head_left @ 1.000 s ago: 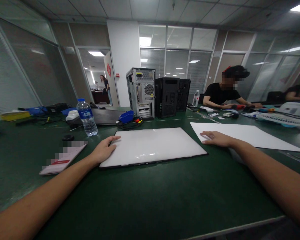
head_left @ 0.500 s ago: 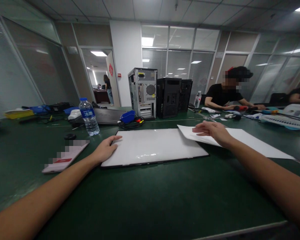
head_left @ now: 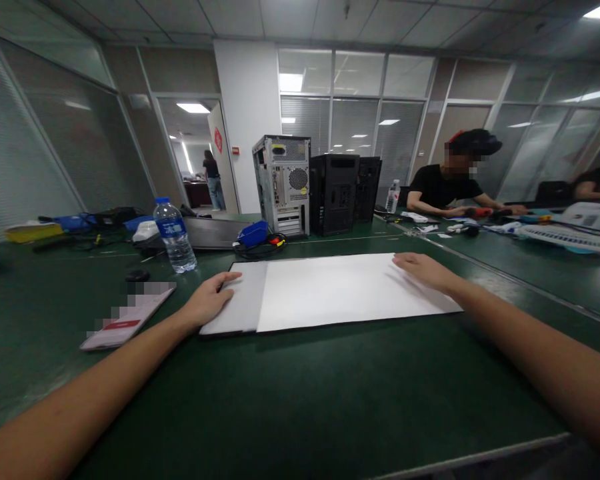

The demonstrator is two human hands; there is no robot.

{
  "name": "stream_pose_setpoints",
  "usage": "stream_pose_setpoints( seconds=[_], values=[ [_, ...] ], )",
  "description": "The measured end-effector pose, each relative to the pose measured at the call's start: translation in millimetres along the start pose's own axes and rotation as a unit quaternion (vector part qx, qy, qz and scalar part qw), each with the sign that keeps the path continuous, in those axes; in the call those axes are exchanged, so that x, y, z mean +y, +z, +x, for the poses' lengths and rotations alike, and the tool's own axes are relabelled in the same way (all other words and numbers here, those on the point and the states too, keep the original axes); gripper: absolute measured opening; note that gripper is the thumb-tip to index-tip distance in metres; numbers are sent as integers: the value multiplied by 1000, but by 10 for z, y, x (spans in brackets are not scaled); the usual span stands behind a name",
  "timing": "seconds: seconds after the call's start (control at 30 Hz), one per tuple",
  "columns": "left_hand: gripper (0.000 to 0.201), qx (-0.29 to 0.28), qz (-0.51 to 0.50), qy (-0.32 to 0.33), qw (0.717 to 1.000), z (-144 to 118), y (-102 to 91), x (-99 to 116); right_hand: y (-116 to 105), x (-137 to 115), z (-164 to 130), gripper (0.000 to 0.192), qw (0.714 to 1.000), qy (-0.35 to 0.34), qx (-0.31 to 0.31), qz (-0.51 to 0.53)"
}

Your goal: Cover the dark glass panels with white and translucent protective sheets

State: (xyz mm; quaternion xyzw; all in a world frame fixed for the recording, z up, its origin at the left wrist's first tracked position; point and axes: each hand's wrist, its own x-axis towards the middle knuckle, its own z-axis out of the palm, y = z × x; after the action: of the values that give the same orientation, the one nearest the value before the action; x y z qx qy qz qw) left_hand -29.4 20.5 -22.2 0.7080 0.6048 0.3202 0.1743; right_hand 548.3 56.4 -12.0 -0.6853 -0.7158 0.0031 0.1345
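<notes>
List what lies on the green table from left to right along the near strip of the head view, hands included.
Booklet → left hand → glossy white panel → white paper sheet → right hand.

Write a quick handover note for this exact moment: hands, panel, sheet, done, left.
Left hand: flat on the left edge of the white panel, no grip.
Right hand: palm down on the white sheet, no grip.
Sheet covers most of the panel and overhangs its right side; a left strip is bare.
Done: sheet laid over the panel.
Left: probably square it to the panel.
</notes>
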Motion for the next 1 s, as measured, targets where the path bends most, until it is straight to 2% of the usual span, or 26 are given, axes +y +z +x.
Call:
stream_pose_setpoints(
  seconds=[0.1,0.23,0.57,0.83,1.0],
  values=[
    [60,1,-4,-1,1000,10,7,-27,-45,-129,-30,70,999,-35,9,-5],
    [61,0,-10,3,1000,5,5,-30,-27,-288,-139,59,996,-73,-50,-31],
    [61,10,-27,-7,1000,-35,-30,58,5,-694,-284,69,988,-41,-59,-137],
    [66,14,-87,-26,996,1,1,-22,-6,-969,-404,71,983,-62,-41,-166],
    [67,25,-141,-29,989,11,18,-50,-29,-1142,-503,72,981,-41,-49,-181]
  ],
)
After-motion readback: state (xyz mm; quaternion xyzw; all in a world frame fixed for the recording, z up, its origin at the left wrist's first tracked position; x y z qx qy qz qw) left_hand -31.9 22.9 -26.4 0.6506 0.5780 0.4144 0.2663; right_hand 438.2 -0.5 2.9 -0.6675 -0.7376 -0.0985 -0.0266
